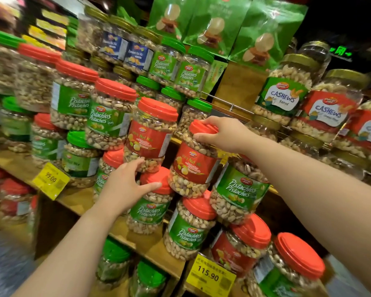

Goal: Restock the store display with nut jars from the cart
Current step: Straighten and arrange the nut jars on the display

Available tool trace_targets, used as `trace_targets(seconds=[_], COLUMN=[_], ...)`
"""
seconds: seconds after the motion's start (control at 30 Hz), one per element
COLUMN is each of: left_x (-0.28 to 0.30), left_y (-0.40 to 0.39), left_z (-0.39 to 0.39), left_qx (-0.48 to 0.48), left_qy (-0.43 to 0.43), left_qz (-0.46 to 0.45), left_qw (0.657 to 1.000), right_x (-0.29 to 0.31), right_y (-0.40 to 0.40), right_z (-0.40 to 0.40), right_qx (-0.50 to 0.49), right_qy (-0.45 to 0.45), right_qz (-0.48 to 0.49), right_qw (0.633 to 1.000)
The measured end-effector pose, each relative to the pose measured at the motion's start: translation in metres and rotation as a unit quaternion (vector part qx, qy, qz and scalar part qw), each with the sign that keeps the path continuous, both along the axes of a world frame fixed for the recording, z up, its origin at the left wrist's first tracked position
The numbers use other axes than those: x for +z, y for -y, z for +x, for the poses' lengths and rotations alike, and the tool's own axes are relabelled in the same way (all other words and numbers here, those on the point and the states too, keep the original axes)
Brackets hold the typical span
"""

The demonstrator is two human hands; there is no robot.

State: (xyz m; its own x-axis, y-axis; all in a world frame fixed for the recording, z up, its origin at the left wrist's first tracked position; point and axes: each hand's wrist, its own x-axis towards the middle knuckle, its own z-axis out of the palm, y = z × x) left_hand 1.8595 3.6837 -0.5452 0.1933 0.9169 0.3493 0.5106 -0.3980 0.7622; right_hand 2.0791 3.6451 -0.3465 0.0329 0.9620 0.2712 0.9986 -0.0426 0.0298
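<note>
Wooden shelves [150,247] carry stacked nut jars. My right hand [221,133] grips the red lid of a mixed-nut jar [193,163] perched on the stack; my left hand [124,185], fingers spread, steadies the neighbouring jar [148,136]. Best to seat it squarely before letting go.
</note>
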Motion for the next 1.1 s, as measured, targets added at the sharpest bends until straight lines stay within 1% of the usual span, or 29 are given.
trace_targets(seconds=[0.07, 0.2, 0.3, 0.43, 0.53, 0.6, 0.7, 0.8, 0.93, 1.0, 1.1], left_x=[-0.004, -0.005, -0.001, 0.005, 0.021, 0.037, 0.062, 0.077, 0.085, 0.081, 0.073], left_y=[0.005, 0.021, 0.038, 0.061, 0.067, 0.064, 0.054, 0.039, 0.008, -0.012, -0.042], left_z=[-0.001, 0.009, 0.025, 0.035, 0.025, 0.015, 0.006, 0.003, 0.005, 0.006, 0.002], left_qx=[0.001, 0.033, 0.033, 0.012, 0.004, 0.014, 0.044, 0.075, 0.104, 0.112, 0.105], left_qy=[-0.003, 0.003, -0.012, -0.091, -0.163, -0.19, -0.205, -0.192, -0.113, -0.084, -0.064], left_qz=[-0.015, -0.028, -0.025, -0.042, -0.041, -0.034, -0.028, -0.017, -0.013, -0.025, -0.042], left_qw=[1.0, 0.999, 0.999, 0.995, 0.986, 0.981, 0.977, 0.978, 0.988, 0.99, 0.992], right_x=[0.003, 0.003, 0.002, 0.001, 0.001, 0.002, 0.003, 0.006, 0.011, 0.02, 0.042], right_y=[-0.001, -0.004, -0.004, -0.004, -0.005, -0.005, -0.003, -0.004, -0.008, -0.011, -0.02], right_z=[-0.001, -0.003, 0.0, 0.005, 0.008, 0.007, 0.006, 0.006, 0.009, 0.009, 0.006], right_qx=[0.0, 0.005, 0.016, 0.033, 0.035, 0.037, 0.041, 0.047, 0.053, 0.051, 0.036], right_qy=[0.021, 0.06, 0.067, 0.079, 0.088, 0.094, 0.091, 0.103, 0.103, 0.098, 0.078], right_qz=[0.002, 0.009, 0.012, 0.014, 0.018, 0.015, 0.013, 0.009, -0.007, -0.034, -0.067], right_qw=[1.0, 0.998, 0.998, 0.996, 0.995, 0.995, 0.995, 0.994, 0.993, 0.993, 0.994])
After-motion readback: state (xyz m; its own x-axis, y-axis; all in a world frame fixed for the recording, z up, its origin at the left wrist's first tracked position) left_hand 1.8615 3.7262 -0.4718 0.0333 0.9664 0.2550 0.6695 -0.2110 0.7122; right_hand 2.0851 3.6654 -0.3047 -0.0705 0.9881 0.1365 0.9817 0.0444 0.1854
